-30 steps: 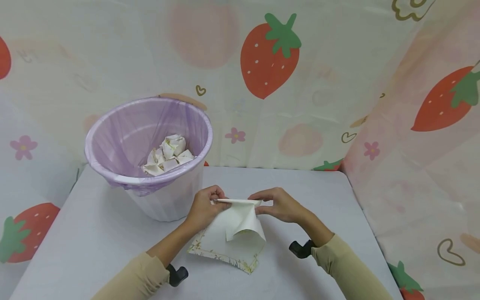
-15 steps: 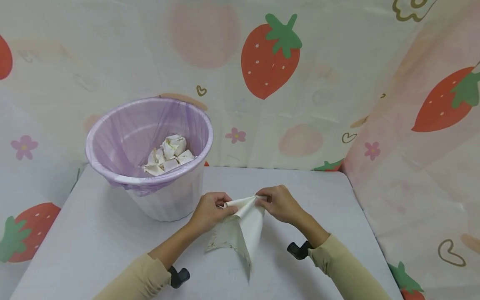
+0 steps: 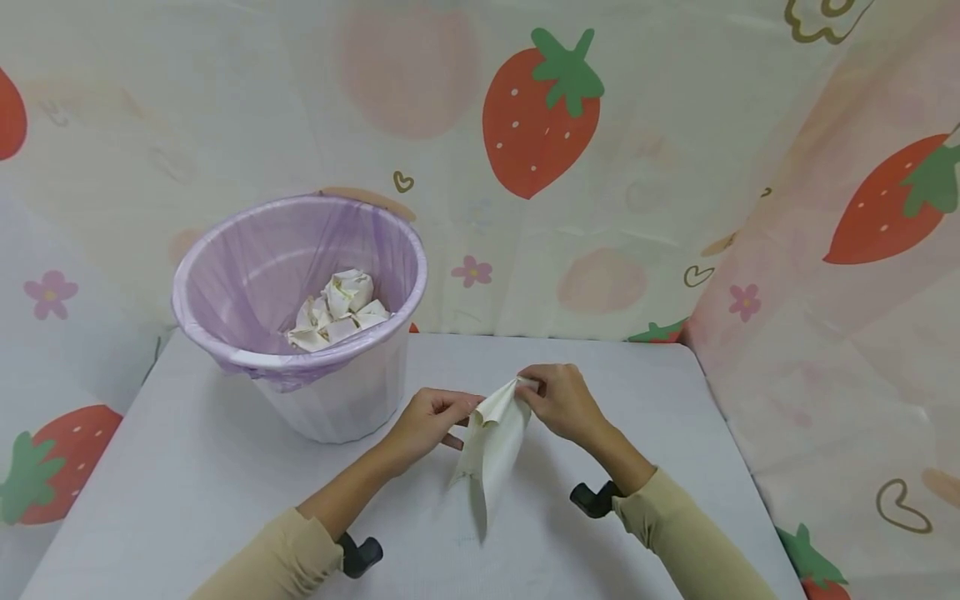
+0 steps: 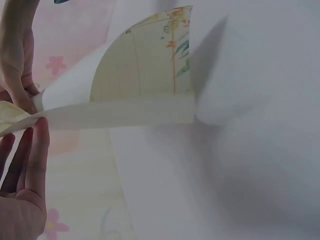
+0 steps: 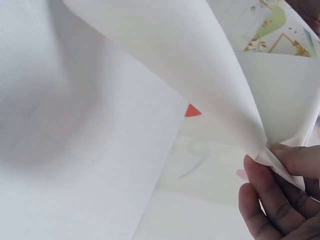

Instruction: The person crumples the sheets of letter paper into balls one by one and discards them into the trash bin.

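Note:
A sheet of paper (image 3: 498, 446), white with a printed floral border, hangs between the hands, bunched at its top and curled lengthwise. The right hand (image 3: 566, 404) pinches its gathered upper end; in the right wrist view, thumb and fingers squeeze a twisted corner. Lower, to the left, the left hand (image 3: 427, 425) holds the paper's left edge between thumb and index finger, the other fingers spread loosely. The left wrist view shows these fingers (image 4: 37, 160) fairly straight with tips at the paper's edge, the thumb hidden. The printed side (image 4: 150, 60) shows inside the curl.
A white bin (image 3: 341, 404) lined with a purple bag (image 3: 247, 283) stands on the table at the back left, with crumpled papers (image 3: 337, 312) inside. A strawberry-print curtain (image 3: 637, 167) encloses the white table (image 3: 637, 375). Black wrist mounts (image 3: 360, 557) sit at both sleeves.
The paper has gone from spread out to gathered and narrow. The right hand has moved slightly up and right; the left hand has shifted right along the paper. The bin has not moved.

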### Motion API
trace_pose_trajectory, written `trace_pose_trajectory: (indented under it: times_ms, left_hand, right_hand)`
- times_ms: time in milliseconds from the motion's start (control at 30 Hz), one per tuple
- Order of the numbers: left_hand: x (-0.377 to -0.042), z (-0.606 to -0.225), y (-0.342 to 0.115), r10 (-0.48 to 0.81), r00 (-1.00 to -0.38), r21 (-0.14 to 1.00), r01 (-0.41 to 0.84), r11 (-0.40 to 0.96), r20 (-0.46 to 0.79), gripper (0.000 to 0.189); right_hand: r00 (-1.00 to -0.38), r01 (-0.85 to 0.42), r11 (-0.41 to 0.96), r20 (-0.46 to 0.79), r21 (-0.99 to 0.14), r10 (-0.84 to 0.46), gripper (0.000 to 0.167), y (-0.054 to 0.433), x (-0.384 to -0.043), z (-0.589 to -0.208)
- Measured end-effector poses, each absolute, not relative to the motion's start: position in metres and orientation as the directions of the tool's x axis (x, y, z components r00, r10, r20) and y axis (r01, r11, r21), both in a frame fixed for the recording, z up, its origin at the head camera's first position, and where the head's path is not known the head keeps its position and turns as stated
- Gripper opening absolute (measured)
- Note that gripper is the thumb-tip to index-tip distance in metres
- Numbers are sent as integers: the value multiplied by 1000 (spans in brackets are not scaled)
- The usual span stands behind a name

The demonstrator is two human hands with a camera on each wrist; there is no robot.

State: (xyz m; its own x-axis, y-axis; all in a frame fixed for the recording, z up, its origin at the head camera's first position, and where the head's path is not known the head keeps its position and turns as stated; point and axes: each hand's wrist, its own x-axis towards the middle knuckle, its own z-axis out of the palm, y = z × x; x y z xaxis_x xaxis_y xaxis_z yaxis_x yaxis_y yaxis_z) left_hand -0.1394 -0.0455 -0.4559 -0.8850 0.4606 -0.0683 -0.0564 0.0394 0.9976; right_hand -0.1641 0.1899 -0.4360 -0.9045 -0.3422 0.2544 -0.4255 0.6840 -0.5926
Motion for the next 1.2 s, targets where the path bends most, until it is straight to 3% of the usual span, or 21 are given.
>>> trace_pose_trajectory:
  times_ms: [300, 500, 733, 967, 1200]
  left_hand:
    - [-145, -459, -46, 506, -845, 982, -189, 20, -173, 32]
    - [-146, -465, -39, 449, -886, 992, -126, 8, -116, 26]
    - [-144, -463, -34, 408, -905, 990, -139, -11, -123, 45]
    - [-144, -460, -31, 389, -906, 986, -146, 76, -164, 34]
    - [-141, -459, -30, 374, -921, 987, -54, 148, -106, 20]
  right_hand:
    - [-904, -425, 646, 255, -634, -344, 9, 185, -164, -431]
    - [-905, -419, 627, 250, -657, -344, 4, 179, -163, -430]
    - [-920, -377, 596, 214, -709, -327, 5, 173, -160, -429]
    - [-939, -294, 518, 142, -803, -313, 7, 171, -157, -430]
    - [-920, -258, 436, 82, -862, -382, 10, 168, -156, -427]
